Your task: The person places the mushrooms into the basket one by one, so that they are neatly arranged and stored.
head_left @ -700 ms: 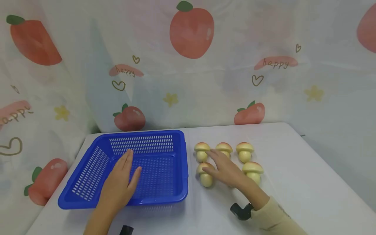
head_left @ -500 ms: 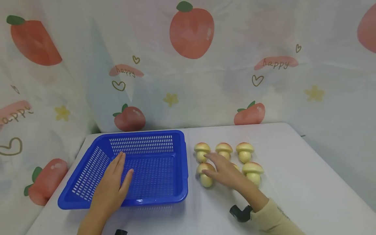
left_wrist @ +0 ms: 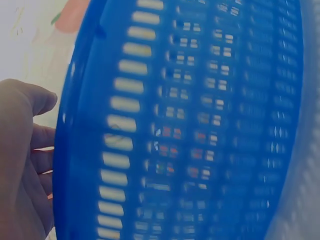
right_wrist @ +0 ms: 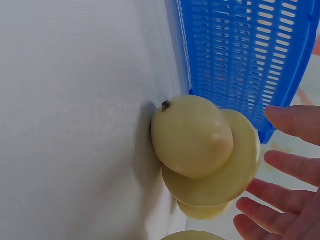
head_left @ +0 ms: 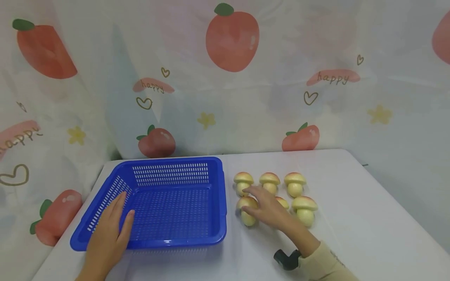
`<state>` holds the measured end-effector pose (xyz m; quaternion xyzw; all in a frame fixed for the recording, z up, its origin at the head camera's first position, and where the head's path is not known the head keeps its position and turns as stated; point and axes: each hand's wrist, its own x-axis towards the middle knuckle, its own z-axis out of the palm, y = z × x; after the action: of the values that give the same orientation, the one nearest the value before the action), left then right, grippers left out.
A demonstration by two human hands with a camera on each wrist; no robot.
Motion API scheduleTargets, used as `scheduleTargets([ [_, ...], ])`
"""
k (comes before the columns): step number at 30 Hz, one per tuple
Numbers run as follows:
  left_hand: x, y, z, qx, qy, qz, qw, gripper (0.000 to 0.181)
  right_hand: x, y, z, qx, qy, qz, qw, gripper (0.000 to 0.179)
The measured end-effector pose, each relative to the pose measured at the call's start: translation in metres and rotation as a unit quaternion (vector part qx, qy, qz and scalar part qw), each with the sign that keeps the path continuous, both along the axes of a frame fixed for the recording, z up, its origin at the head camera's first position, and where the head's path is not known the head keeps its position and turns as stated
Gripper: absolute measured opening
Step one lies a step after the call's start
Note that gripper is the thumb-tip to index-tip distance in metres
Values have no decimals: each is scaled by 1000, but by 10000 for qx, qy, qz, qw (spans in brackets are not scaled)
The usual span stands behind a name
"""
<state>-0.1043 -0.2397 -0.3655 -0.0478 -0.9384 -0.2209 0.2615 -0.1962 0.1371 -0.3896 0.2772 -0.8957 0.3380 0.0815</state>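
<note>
Yellow toy mushrooms with reddish caps stand in two rows right of a blue plastic basket point(head_left: 174, 242). My right hand point(head_left: 268, 207) is over the front row, fingers spread, just beside the front-left mushroom point(head_left: 248, 219). It covers part of the middle front mushroom point(head_left: 282, 202). In the right wrist view, the fingertips point(right_wrist: 277, 120) lie alongside a mushroom point(right_wrist: 192, 135) whose stem base faces the camera, not wrapped around it. My left hand point(head_left: 107, 240) is at the basket's front left corner, fingers fairly straight. The left wrist view has this hand point(left_wrist: 22, 155) just outside the basket rim point(left_wrist: 67, 115).
Behind the near row stand three more mushrooms, among them the back right one point(head_left: 295, 184). A further mushroom point(head_left: 304, 210) is right of my right hand. The white table point(head_left: 365, 218) meets a fruit-printed curtain point(head_left: 253, 117). A black mount point(head_left: 286, 259) sits at my right wrist.
My left hand has moved left and toward me, from over the basket's inside to its front left corner. My right hand has drawn slightly back toward me. The mushrooms stay put.
</note>
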Motion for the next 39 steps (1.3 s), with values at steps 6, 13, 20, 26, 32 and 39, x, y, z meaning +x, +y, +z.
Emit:
scheduleTargets([
  [6, 5, -16, -8, 16, -343, 296, 9990, 53, 0, -1, -3, 85, 6, 16, 10000, 40],
  [13, 12, -36, -14, 12, -355, 752, 9965, 53, -1, -1, -6, 75, 49, 48, 9999, 39],
  [20, 18, -53, -20, 134, -431, 1312, 9903, 52, -3, -2, -8, 142, 59, 105, 9998, 37],
  [26, 22, -58, -27, 337, -583, 1629, 9843, 52, -2, -3, -9, 202, 35, 35, 9998, 36],
  [32, 25, -60, -34, 646, -699, 1811, 9789, 52, 0, -4, -11, 207, 24, -63, 9998, 36],
  [39, 28, -59, -41, 859, -449, 1800, 9789, 48, -1, -5, -13, 205, 71, -93, 9997, 39],
])
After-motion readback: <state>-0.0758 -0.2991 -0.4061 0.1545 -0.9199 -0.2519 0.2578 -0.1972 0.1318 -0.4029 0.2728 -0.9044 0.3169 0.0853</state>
